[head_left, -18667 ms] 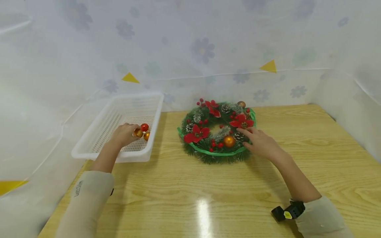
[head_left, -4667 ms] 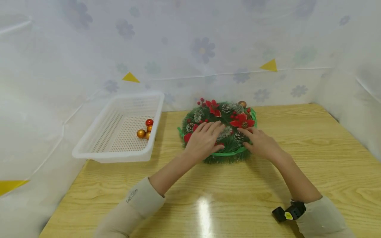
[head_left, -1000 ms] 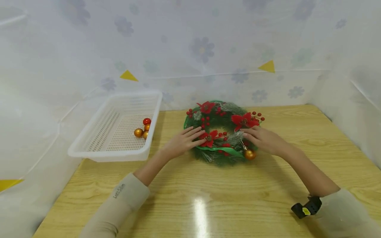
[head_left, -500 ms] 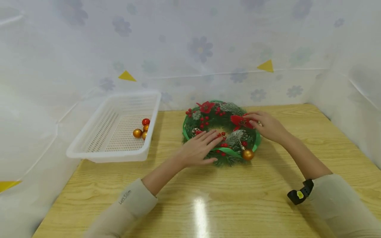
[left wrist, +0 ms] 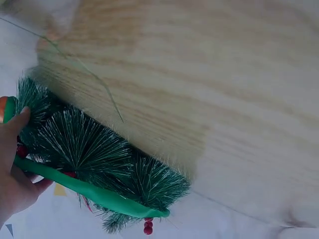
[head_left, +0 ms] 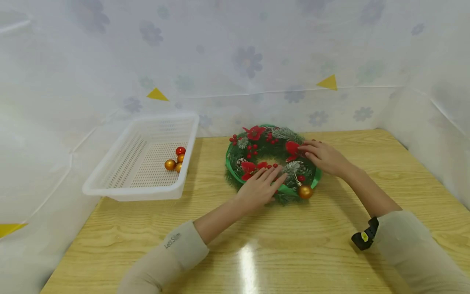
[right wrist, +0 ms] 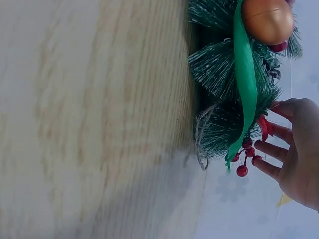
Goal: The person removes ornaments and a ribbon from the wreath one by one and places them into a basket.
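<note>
Across the bottom of the frame spread the wood-grained surface [head_left: 293, 253]. At lower centre the left hand [head_left: 257, 192], fingers extended, rested on the near edge of the round green pine wreath [head_left: 271, 150]. The shiny gold ball [head_left: 305, 192] hung there, its cap pointing upper left. The wreath lay flat right of centre, face up, a ring without clear long axis. Farther right, the right hand [head_left: 324, 157], fingers loosely spread, touched a red fabric flower [head_left: 291, 149].
</note>
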A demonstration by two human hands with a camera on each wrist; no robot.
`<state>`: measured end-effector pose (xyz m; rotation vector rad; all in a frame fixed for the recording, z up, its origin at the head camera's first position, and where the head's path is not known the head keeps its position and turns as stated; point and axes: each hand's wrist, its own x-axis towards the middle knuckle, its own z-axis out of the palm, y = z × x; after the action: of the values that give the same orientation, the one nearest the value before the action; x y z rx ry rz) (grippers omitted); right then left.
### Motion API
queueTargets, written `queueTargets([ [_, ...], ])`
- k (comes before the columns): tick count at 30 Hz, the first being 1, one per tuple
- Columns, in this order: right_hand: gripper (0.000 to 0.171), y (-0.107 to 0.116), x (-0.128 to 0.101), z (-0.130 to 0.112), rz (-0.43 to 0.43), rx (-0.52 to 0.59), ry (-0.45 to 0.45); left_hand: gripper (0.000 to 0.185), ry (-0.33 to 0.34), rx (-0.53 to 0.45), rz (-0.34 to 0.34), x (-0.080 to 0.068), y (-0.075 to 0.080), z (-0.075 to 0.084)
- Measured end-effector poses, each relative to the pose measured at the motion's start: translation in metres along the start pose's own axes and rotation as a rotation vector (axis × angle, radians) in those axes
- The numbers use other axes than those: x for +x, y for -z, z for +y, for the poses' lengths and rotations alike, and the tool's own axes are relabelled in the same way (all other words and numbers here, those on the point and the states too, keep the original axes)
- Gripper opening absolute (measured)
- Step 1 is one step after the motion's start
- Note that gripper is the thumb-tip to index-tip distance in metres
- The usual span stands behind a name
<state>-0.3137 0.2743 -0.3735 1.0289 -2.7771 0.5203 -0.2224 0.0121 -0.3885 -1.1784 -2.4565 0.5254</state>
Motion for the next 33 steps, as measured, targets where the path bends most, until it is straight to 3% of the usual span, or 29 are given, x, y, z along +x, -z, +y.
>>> queueTargets([
  [7,0.038,-0.002,-0.004,-0.003,-0.023,-0.026,-0.043,0.075,-0.046,0.001,-0.001,-0.008,-0.008,-0.016],
  [17,0.037,0.001,-0.017,-0.029,-0.042,-0.055,-0.084,0.066,-0.131,-0.131,-0.042,-0.025,-0.014,-0.049],
  [23,0.036,0.001,-0.021,-0.046,-0.047,-0.114,-0.080,0.071,-0.151,-0.210,-0.031,-0.033,-0.021,-0.067],
  [33,0.033,-0.001,-0.022,-0.064,-0.013,-0.131,-0.099,0.070,-0.223,-0.229,-0.008,-0.038,-0.025,-0.081],
])
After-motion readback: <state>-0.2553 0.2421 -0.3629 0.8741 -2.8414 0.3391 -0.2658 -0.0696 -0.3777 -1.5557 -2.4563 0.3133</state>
